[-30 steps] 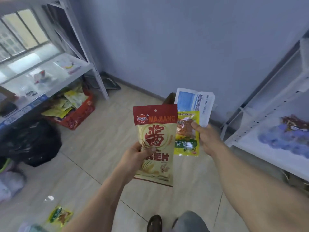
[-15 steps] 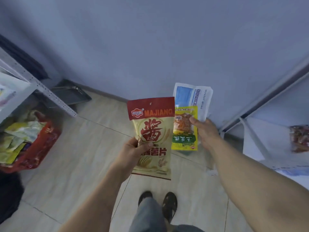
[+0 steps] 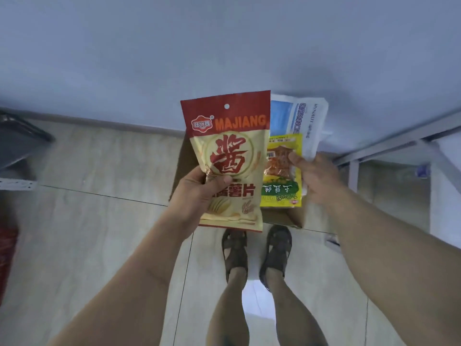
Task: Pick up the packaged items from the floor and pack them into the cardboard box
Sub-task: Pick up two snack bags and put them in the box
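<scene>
The work stands at the carry-and-drop stage: three packets are already in hand and the cardboard box (image 3: 284, 217) sits on the floor (image 3: 99, 208) just beyond the person's sandals (image 3: 257, 250), mostly hidden behind the packets, with only a brown flap and a corner showing. The left hand (image 3: 197, 193) holds the red-and-cream chip bag (image 3: 229, 158) upright above the box, thumb pressed across its front and the other fingers curled behind it. The right hand (image 3: 316, 178) pinches two packets together above the box's right part: the yellow snack packet (image 3: 282, 181), which hangs upside down, and behind it the white-and-blue packet (image 3: 299, 118), which rises above it; the thumb (image 3: 295, 157) lies on the yellow front and the remaining fingers are out of sight behind. Both forearms reach forward and slightly inward, so the bags nearly overlap over the box. By my reading, the next move calls for lowering both hands toward the box opening and loosening the grips so the packets fall flat inside; since the opening is covered from view, I cannot tell how full it is. A white metal shelf frame (image 3: 389, 151) stands to the right of the box.
</scene>
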